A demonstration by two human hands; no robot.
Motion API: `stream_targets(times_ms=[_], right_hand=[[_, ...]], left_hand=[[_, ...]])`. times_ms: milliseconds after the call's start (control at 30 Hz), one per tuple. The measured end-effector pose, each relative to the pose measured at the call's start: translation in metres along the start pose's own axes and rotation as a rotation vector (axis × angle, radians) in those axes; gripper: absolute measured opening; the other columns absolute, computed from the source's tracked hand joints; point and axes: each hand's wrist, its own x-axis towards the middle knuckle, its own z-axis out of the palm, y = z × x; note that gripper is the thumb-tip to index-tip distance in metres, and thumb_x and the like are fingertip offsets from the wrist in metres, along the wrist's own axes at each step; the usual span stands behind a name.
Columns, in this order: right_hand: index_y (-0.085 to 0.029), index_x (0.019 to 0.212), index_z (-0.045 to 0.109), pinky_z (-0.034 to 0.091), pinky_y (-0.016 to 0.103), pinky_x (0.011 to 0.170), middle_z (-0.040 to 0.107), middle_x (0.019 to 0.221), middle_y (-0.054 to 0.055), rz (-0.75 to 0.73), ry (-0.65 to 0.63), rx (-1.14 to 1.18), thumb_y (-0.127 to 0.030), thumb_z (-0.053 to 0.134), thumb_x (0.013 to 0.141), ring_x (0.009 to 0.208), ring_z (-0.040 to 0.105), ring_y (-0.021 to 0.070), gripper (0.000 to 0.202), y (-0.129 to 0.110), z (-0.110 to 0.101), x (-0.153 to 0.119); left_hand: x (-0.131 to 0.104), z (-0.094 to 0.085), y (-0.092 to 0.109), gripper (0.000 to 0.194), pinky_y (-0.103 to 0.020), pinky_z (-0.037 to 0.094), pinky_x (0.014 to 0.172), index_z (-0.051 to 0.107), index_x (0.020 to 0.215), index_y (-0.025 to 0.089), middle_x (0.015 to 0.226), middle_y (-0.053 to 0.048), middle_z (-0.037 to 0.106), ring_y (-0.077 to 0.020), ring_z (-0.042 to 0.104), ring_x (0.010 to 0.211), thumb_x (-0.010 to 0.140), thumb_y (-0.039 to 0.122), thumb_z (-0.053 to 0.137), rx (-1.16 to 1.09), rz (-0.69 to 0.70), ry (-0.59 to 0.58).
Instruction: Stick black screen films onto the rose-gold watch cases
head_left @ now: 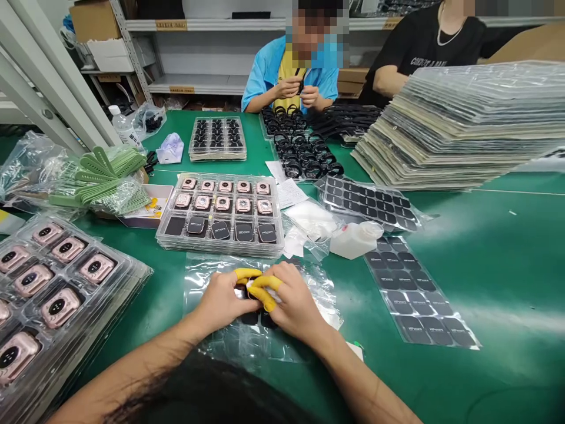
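Note:
My left hand (227, 299) and my right hand (289, 294) meet over a clear plastic sheet (198, 282), yellow covers on some fingertips. Between them is a small dark item, mostly hidden, which my left hand pinches. The fingers of my right hand press a small white piece against it. Dark squares lie under the hands. Just beyond stands a stack of clear trays (220, 247), its top one holding pink watch bodies (223, 204) in two rows and black squares (244, 231) in the front row.
At the left is another tray stack (128, 282) with pink watches. Green straps (110, 171) lie behind it. A white bottle (353, 240), black label sheets (419, 294) and a tall tray pile (441, 129) are at the right. Two people sit opposite.

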Motion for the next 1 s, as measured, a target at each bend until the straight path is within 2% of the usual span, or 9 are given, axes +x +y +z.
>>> stream_targets(times_ms=[167,300,467,533,600,667,733,867,1000], right_hand=[[-0.029,0.107,0.08,0.052,0.043,0.076,0.08,0.091,0.005,0.113,0.117,-0.084,-0.021,0.07,0.115,0.084,0.071,0.0271,0.015,0.0,-0.001,-0.001],[-0.03,0.11,0.08,0.055,0.043,0.077,0.081,0.094,0.006,0.088,0.069,0.028,-0.024,0.068,0.117,0.085,0.072,0.0273,0.015,-0.006,0.01,-0.003],[-0.026,0.101,0.08,0.046,0.042,0.077,0.079,0.089,0.007,0.217,0.103,-0.281,-0.025,0.069,0.116,0.083,0.066,0.0272,0.019,0.013,-0.003,-0.008],[-0.025,0.108,0.081,0.048,0.045,0.081,0.081,0.101,0.011,0.235,0.136,-0.343,-0.023,0.067,0.116,0.09,0.067,0.03,0.017,0.015,-0.014,-0.01],[-0.024,0.127,0.081,0.055,0.049,0.088,0.083,0.12,0.015,0.204,0.133,-0.288,-0.022,0.065,0.116,0.106,0.072,0.0342,0.02,0.007,-0.02,-0.011],[-0.026,0.145,0.076,0.061,0.051,0.093,0.083,0.132,0.015,0.175,0.056,-0.129,-0.02,0.061,0.117,0.116,0.077,0.035,0.032,-0.004,-0.02,-0.009],[-0.031,0.15,0.073,0.066,0.049,0.09,0.084,0.128,0.011,0.195,-0.027,0.054,-0.021,0.061,0.117,0.11,0.081,0.0317,0.036,-0.012,-0.019,-0.007],[-0.034,0.142,0.078,0.069,0.046,0.083,0.086,0.111,0.006,0.283,-0.058,0.209,-0.027,0.067,0.115,0.093,0.083,0.0287,0.03,-0.009,-0.02,-0.007],[-0.033,0.134,0.082,0.072,0.048,0.084,0.088,0.102,0.004,0.392,-0.055,0.195,-0.025,0.068,0.11,0.094,0.084,0.0299,0.029,-0.001,-0.028,-0.011]], left_hand=[[0.0,0.001,-0.002,0.059,-0.047,0.077,0.111,0.094,0.13,0.026,0.115,-0.006,0.098,-0.0353,0.094,0.112,0.072,0.035,0.104,-0.014,-0.016,0.028],[-0.001,0.002,0.001,0.054,-0.047,0.077,0.107,0.095,0.125,0.027,0.114,-0.004,0.098,-0.0334,0.094,0.108,0.071,0.022,0.098,0.009,0.015,0.03],[-0.001,0.002,0.006,0.052,-0.048,0.08,0.103,0.095,0.122,0.022,0.11,-0.007,0.098,-0.0348,0.096,0.104,0.071,0.03,0.106,-0.046,0.024,0.045],[-0.002,0.002,0.004,0.051,-0.049,0.08,0.104,0.095,0.122,0.023,0.108,-0.007,0.098,-0.0348,0.096,0.102,0.073,0.031,0.106,-0.038,0.047,0.055],[-0.003,0.003,0.0,0.05,-0.049,0.08,0.104,0.096,0.122,0.023,0.11,-0.007,0.098,-0.0349,0.096,0.103,0.074,0.031,0.107,-0.041,0.069,0.072],[-0.005,0.004,-0.006,0.049,-0.048,0.081,0.102,0.096,0.122,0.024,0.11,-0.008,0.098,-0.0348,0.096,0.102,0.075,0.033,0.108,-0.007,0.153,0.115],[-0.007,0.005,-0.011,0.046,-0.046,0.082,0.096,0.096,0.121,0.024,0.106,-0.008,0.098,-0.0333,0.096,0.095,0.078,0.034,0.109,0.07,0.333,0.182],[-0.007,0.002,-0.014,0.041,-0.038,0.082,0.086,0.094,0.127,0.021,0.105,-0.01,0.098,-0.0295,0.095,0.088,0.089,0.032,0.106,0.178,0.74,0.254],[-0.008,-0.003,-0.013,0.039,-0.042,0.082,0.098,0.091,0.135,0.028,0.116,-0.01,0.098,-0.0317,0.097,0.103,0.097,0.028,0.099,0.31,0.883,0.171]])
